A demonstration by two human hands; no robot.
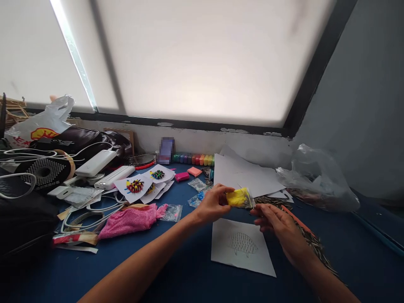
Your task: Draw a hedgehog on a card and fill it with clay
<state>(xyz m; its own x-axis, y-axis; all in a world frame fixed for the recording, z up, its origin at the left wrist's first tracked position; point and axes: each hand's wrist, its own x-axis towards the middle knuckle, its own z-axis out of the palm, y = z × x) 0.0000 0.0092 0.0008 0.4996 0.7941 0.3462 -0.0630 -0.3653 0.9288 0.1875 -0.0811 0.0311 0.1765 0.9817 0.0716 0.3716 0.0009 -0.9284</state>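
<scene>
My left hand grips a clear plastic packet of yellow modelling clay between thumb and fingers, held above the table. My right hand is closed at the packet's right end, its fingertips pinched on the wrapper's edge. Below both hands lies a white sheet with a drawing of a spiny, rounded animal on short legs. Loose dark thin sticks are heaped beside and partly behind my right forearm.
Blank white paper lies at the back, near a row of coloured clay packets. Finished clay pictures, a pink cloth, white cables and power banks crowd the left. A plastic bag stands right.
</scene>
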